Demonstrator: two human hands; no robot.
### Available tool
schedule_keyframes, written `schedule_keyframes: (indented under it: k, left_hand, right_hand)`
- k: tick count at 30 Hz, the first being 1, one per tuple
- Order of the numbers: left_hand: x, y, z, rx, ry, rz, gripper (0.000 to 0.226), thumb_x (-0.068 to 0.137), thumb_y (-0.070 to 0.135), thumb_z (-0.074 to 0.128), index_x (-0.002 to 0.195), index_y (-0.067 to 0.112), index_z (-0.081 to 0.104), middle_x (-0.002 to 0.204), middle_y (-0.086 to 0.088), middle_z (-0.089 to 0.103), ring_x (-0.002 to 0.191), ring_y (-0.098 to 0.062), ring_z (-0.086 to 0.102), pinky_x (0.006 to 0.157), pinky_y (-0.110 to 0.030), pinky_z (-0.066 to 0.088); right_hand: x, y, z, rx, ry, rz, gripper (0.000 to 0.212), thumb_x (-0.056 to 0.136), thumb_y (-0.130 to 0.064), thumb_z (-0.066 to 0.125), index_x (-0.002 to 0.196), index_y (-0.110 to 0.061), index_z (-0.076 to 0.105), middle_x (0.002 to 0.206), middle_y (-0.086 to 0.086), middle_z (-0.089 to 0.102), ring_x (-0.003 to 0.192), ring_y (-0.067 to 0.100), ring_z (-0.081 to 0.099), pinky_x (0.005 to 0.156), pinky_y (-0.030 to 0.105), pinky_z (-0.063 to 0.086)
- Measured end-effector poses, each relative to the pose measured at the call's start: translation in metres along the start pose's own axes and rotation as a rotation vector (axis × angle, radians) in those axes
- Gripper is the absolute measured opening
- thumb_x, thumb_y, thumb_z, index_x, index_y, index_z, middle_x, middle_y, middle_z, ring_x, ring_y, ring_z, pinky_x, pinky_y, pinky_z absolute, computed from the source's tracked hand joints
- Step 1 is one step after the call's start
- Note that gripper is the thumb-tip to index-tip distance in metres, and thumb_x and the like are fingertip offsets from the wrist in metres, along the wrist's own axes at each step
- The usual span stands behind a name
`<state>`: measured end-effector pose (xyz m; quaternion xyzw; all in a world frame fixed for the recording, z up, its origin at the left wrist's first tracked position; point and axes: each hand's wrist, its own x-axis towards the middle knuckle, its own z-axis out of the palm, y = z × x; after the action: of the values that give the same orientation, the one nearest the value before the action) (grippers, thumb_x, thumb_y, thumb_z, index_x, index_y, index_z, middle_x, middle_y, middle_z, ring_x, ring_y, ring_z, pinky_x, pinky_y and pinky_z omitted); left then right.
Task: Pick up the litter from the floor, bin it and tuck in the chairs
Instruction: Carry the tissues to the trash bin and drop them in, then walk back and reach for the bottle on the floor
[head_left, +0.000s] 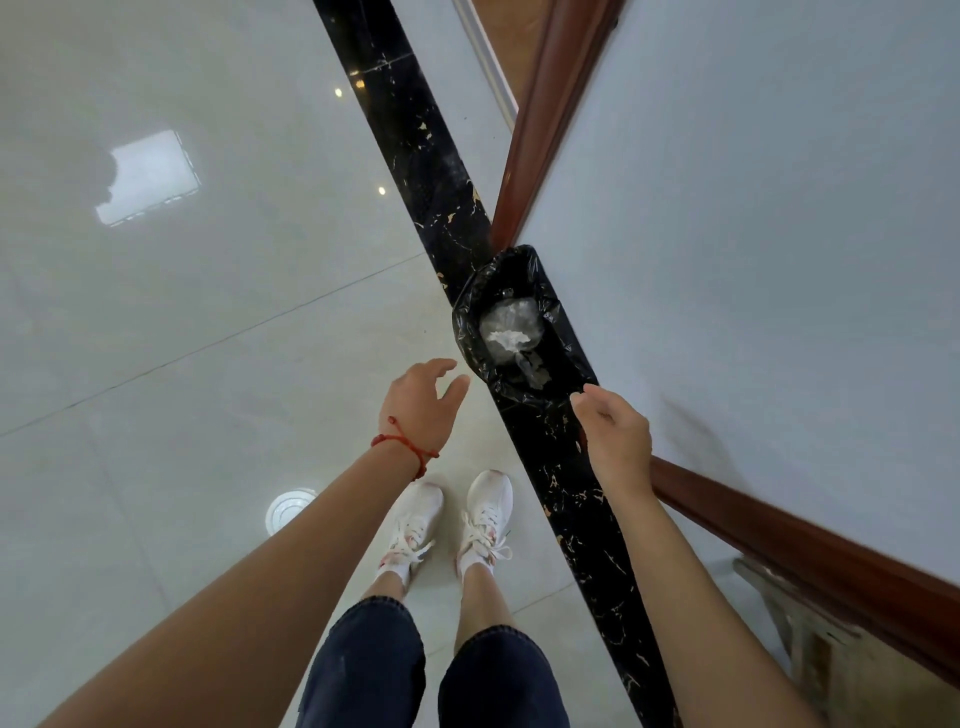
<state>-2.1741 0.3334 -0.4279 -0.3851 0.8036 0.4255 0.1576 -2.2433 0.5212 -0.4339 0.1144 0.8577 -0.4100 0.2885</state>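
A bin lined with a black plastic bag (467, 317) stands on the black marble floor strip against the wall. Crumpled clear and white litter (511, 332) lies inside it. My left hand (423, 402), with a red string at the wrist, hovers just left of the bin with fingers spread and nothing in it. My right hand (615, 431) is at the bin's near edge, fingers loosely curled, and nothing shows in its grasp. A clear plastic cup lid (288, 506) lies on the pale floor tiles beside my left forearm.
A white wall (753, 234) with a brown wooden skirting (779, 530) runs along the right. A wooden door frame (545, 114) rises behind the bin. My white shoes (452, 519) stand on the glossy tiles below my hands.
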Motion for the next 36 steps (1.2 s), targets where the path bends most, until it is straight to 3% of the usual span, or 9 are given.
schedule_keyframes:
  k: [2,8,13,20,28,36]
  left_hand:
    - [-0.013,0.004,-0.014,0.036,-0.008,0.031,0.036,0.091,0.031,0.048,0.121,0.013,0.055,0.123,-0.01,0.059,0.11,-0.025,0.054,0.09,-0.031,0.039]
    - [-0.047,0.006,-0.057,0.13,-0.043,0.124,0.038,0.092,0.032,0.047,0.124,0.014,0.051,0.129,-0.009,0.054,0.121,-0.026,0.046,0.098,-0.036,0.037]
    - [-0.066,0.002,-0.098,0.274,-0.099,0.242,0.041,0.093,0.034,0.044,0.128,0.014,0.047,0.132,-0.009,0.052,0.124,-0.025,0.042,0.101,-0.036,0.035]
    - [-0.09,0.005,-0.15,0.412,-0.132,0.412,0.041,0.094,0.034,0.042,0.13,0.014,0.045,0.135,-0.006,0.05,0.128,-0.024,0.037,0.103,-0.036,0.033]
    - [-0.126,0.012,-0.171,0.579,-0.216,0.576,0.043,0.094,0.036,0.04,0.131,0.013,0.043,0.136,-0.009,0.049,0.129,-0.026,0.036,0.106,-0.038,0.03]
    - [-0.167,0.031,-0.167,0.717,-0.252,0.8,0.046,0.094,0.036,0.04,0.132,0.012,0.041,0.14,-0.012,0.045,0.131,-0.029,0.036,0.11,-0.04,0.026]
  right_hand:
    - [-0.016,-0.01,-0.004,-0.045,-0.007,-0.04,0.033,0.087,-0.032,0.057,0.116,-0.016,0.061,0.113,-0.002,0.064,0.093,0.001,0.054,0.07,0.002,0.035]
    - [-0.066,-0.032,-0.01,-0.157,-0.023,-0.146,0.038,0.09,-0.029,0.055,0.123,-0.01,0.055,0.123,0.008,0.059,0.111,0.018,0.055,0.092,0.025,0.042]
    - [-0.112,-0.048,-0.003,-0.129,0.068,-0.172,0.038,0.09,-0.028,0.055,0.122,-0.008,0.054,0.125,0.01,0.057,0.115,0.019,0.052,0.098,0.031,0.042]
    - [-0.18,-0.068,0.014,-0.12,0.201,-0.159,0.038,0.091,-0.026,0.053,0.125,-0.009,0.052,0.129,0.008,0.054,0.12,0.018,0.047,0.095,0.021,0.033]
    - [-0.252,-0.07,0.001,-0.216,0.309,-0.092,0.043,0.093,-0.029,0.047,0.132,-0.013,0.045,0.14,0.005,0.044,0.131,0.018,0.036,0.105,0.03,0.031]
    - [-0.327,-0.044,-0.023,-0.344,0.517,-0.005,0.043,0.091,-0.027,0.053,0.128,-0.007,0.05,0.134,0.014,0.051,0.127,0.026,0.042,0.104,0.039,0.034]
